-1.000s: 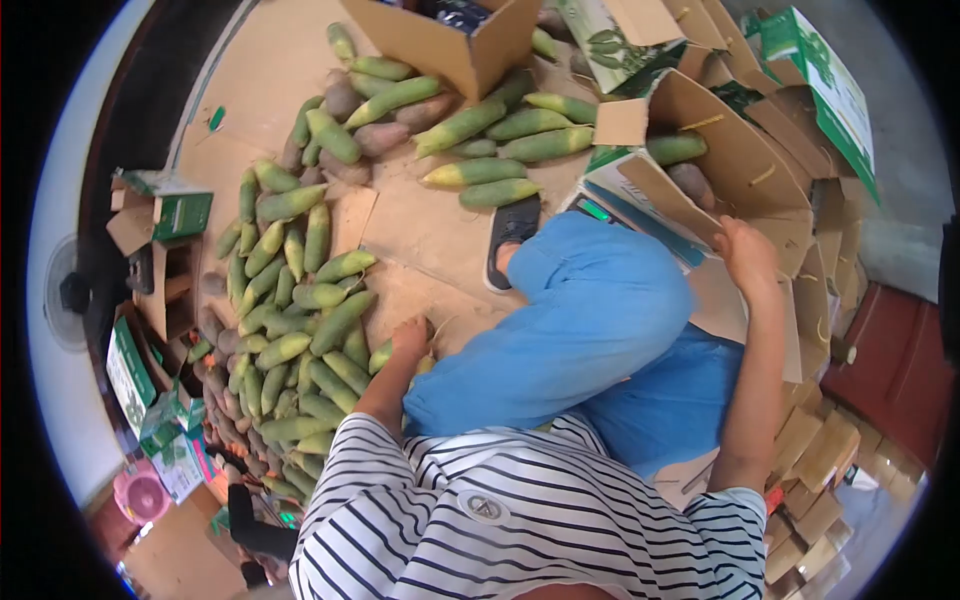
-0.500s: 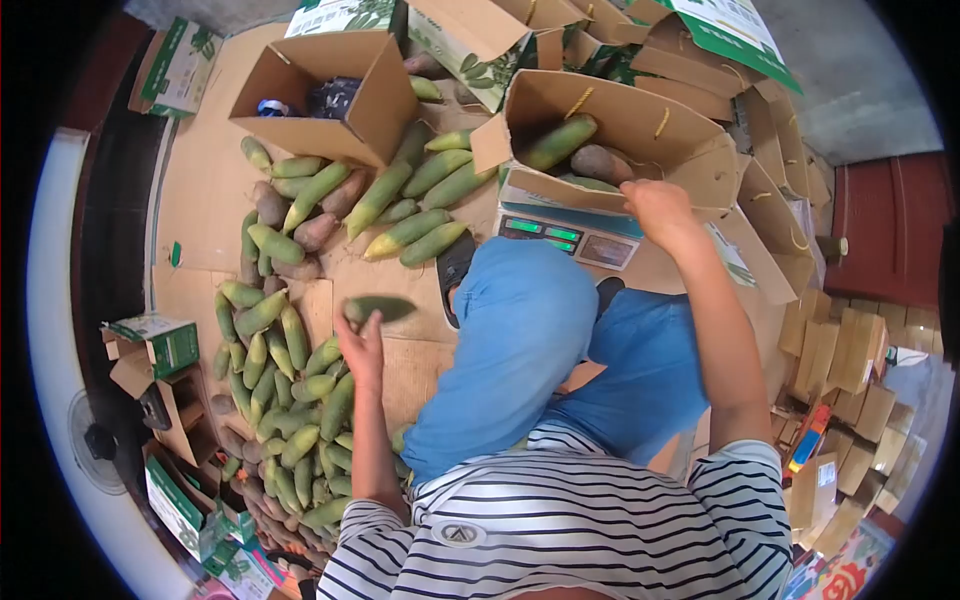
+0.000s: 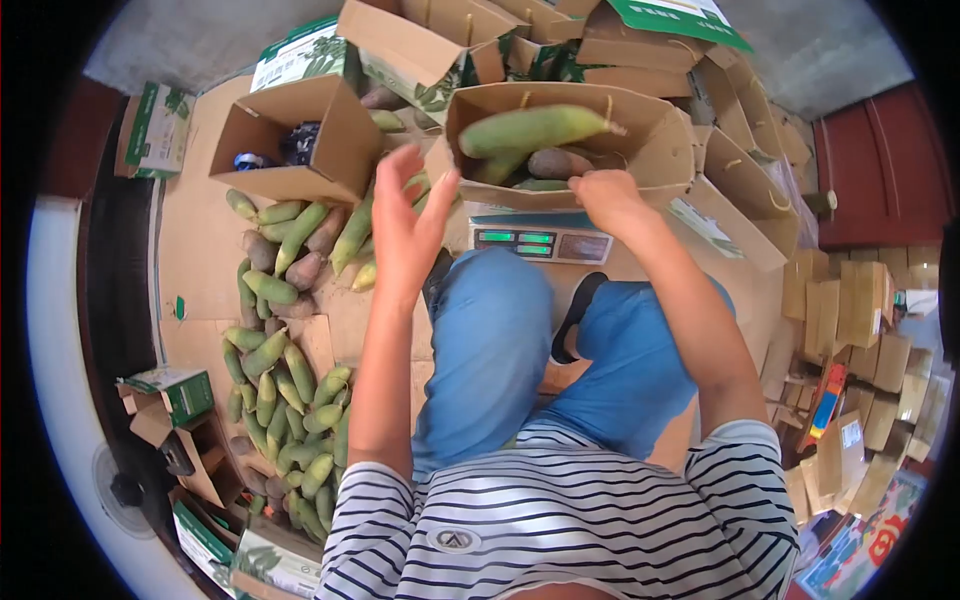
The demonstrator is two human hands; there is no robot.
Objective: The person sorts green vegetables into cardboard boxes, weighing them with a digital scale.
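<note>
My left hand (image 3: pixel 408 225) is raised with its fingers apart, holding nothing, just left of an open cardboard box (image 3: pixel 640 125). A long green radish (image 3: pixel 535 130) lies blurred across the inside of that box, above a reddish-brown one (image 3: pixel 558 163) and other green ones. My right hand (image 3: pixel 605 195) pinches the near rim of the box. The box stands on a scale (image 3: pixel 540 243) with lit green displays. To the left, green radishes (image 3: pixel 300 238) are heaped on cardboard beside several reddish ones (image 3: pixel 305 271).
A smaller open box (image 3: pixel 345 140) with dark items stands at the upper left. More open boxes (image 3: pixel 750 190) crowd the right and back. Stacked cartons (image 3: pixel 860 310) are at the far right. Another pile of green radishes (image 3: pixel 310 420) lies at the lower left.
My left hand has moved up and right from the pile and let go of the green radish it held. A large green radish now shows on top in the box. The view has shifted slightly.
</note>
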